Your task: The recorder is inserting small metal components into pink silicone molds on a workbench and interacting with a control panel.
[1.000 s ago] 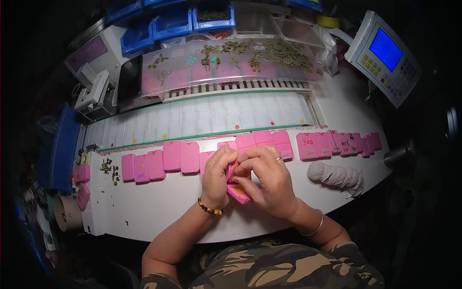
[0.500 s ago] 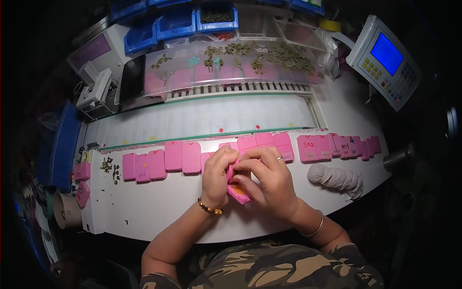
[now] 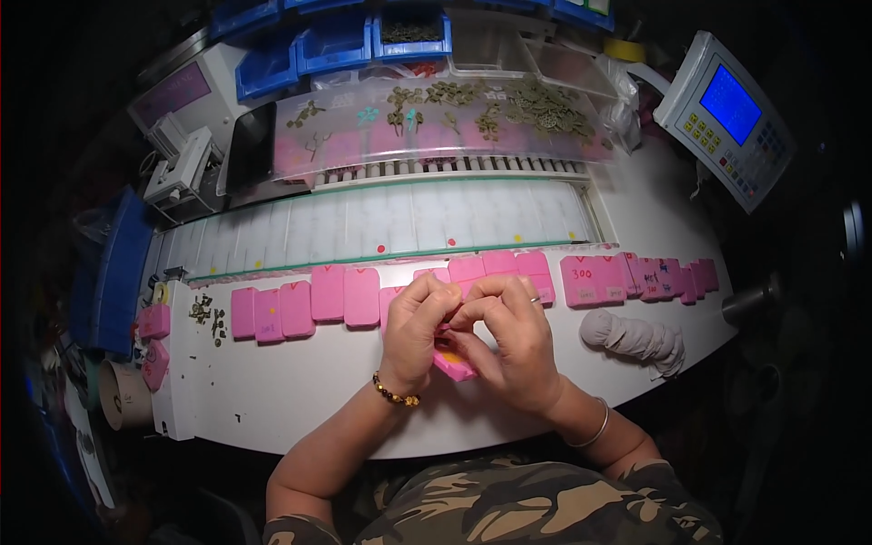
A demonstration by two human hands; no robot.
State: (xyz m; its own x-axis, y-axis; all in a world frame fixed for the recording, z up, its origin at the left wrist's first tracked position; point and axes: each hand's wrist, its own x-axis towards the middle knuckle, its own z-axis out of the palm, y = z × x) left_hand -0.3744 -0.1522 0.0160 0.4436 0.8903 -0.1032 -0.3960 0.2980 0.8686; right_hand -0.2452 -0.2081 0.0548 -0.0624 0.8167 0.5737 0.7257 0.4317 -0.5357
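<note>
Over the middle of the white table I hold a pink rubber mold [image 3: 453,366] with a yellow patch on it. My left hand [image 3: 411,334] is closed round the mold's left side, thumb on top. From the right, my right hand [image 3: 516,343] pinches with thumb and fingertips at the mold's upper part. Whatever is between those fingertips is hidden. Behind my hands a row of pink molds [image 3: 361,298] stands along the edge of the green-rimmed conveyor [image 3: 363,221]. Farther right, another pink mold [image 3: 590,281] bears handwritten marks.
Small olive-green pieces [image 3: 549,107] lie on a clear plastic sheet at the back, others [image 3: 200,311] on the table's left. A rolled grey cloth [image 3: 633,339] lies at right. Blue bins [image 3: 333,47] line the back; a control panel [image 3: 727,113] stands far right.
The conveyor's surface, with its red and yellow dots, has shifted left. My hands have stayed in nearly the same place, with the fingers and mold moving slightly.
</note>
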